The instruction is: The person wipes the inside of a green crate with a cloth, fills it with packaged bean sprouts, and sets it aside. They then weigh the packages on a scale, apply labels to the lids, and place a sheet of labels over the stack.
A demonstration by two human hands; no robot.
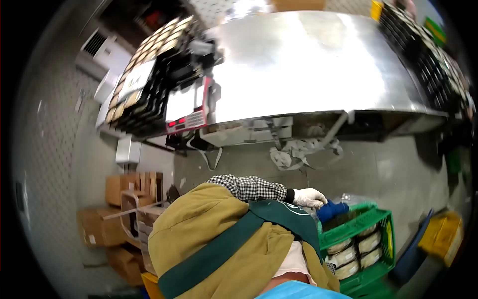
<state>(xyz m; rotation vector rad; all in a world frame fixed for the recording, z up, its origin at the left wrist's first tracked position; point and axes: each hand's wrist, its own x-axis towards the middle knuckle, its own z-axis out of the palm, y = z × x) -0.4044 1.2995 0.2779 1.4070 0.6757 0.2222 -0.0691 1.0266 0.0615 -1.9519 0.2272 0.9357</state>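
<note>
My left hand wears a white glove and reaches across my front, out of a black-and-white checked sleeve with a dark cuff. Its fingers are loosely bent and partly spread, with nothing visible in them. Right at the fingertips is a blue object, at the near end of a green plastic crate. Packs with pale contents and dark edges sit in rows inside the crate. A bit of checked sleeve shows beside the crate; my right hand is hidden.
Ahead stands a long steel table. A red-edged scale and stacked black trays occupy its left end; more trays line the right. Cardboard boxes lie at left, a yellow container at right, white strips under the table.
</note>
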